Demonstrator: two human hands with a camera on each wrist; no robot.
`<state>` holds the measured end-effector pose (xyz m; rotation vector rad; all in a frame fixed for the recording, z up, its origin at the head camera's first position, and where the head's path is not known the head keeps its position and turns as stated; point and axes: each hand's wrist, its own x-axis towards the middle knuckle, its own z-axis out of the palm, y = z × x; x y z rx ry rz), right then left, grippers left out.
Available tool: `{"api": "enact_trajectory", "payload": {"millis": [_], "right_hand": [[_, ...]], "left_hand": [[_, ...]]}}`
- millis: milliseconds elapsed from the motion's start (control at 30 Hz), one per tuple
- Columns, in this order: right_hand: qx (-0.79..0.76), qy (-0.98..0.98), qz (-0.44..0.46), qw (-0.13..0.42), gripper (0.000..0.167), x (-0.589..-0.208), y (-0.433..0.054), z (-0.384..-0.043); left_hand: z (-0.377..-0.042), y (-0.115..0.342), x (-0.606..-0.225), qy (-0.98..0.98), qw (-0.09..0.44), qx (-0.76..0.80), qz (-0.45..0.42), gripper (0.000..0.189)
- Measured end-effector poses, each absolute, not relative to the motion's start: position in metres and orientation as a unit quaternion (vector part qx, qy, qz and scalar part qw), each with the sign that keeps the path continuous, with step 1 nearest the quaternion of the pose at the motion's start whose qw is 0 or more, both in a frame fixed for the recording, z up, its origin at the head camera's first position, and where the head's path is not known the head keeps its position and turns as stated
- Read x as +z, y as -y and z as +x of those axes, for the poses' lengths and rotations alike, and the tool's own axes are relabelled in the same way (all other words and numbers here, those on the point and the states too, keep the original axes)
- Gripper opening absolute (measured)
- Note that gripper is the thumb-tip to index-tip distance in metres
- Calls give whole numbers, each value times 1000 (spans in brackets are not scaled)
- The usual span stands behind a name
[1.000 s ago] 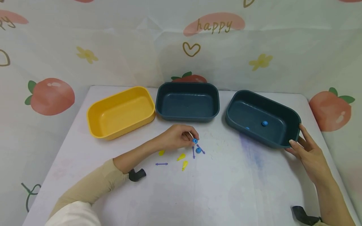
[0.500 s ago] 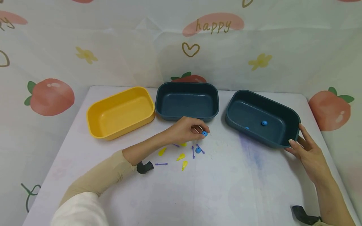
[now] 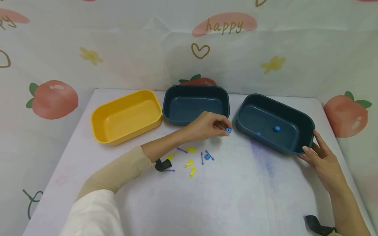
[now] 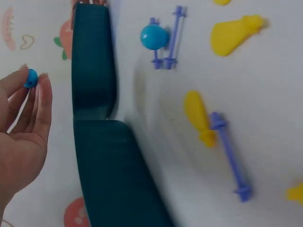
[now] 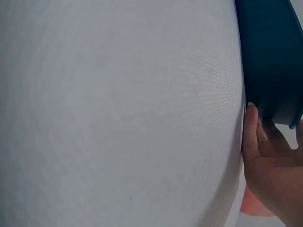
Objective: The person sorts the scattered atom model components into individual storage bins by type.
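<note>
My left hand (image 3: 206,127) pinches a small blue bead (image 3: 228,130) between thumb and fingertips, in the air between the middle and right bins. A hole shows in the bead. In the left wrist view that bead (image 4: 30,78) sits at the fingertips. My right hand (image 3: 325,165) grips the near right corner of the dark teal bin (image 3: 265,141), thumb by the rim and fingers along its end wall. Inside lies another blue bead (image 3: 276,128), and a bit of blue peeks over the front rim. A further blue bead (image 3: 207,156) rests on the table beside purple rods (image 3: 202,158).
At the back stand a second dark teal bin (image 3: 171,120) and a yellow bin (image 3: 141,130) to its left. Several yellow paddle-shaped pieces (image 3: 189,163) and more purple rods (image 3: 182,150) lie scattered mid-table. A patterned cloth (image 3: 133,49) hangs behind.
The left hand has lifted the blue bead off the pile and carried it right and away from the body, toward the right bin. The right hand stays at the bin's corner.
</note>
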<state>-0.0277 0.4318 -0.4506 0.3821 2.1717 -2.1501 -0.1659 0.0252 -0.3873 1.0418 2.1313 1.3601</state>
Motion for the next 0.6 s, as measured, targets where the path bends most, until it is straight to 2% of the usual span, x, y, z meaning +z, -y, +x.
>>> {"api": "enact_trajectory", "payload": {"millis": [333,600], "right_hand": [[-695,-708,122,32,75,-448,-431,-28],[-684,-716,134,36,75,-449,-431,-28]], "left_hand": [[-179,-49,-375,-763,199,477,389,19],[-190,-69,-374,-758,171,468,421,19]]}}
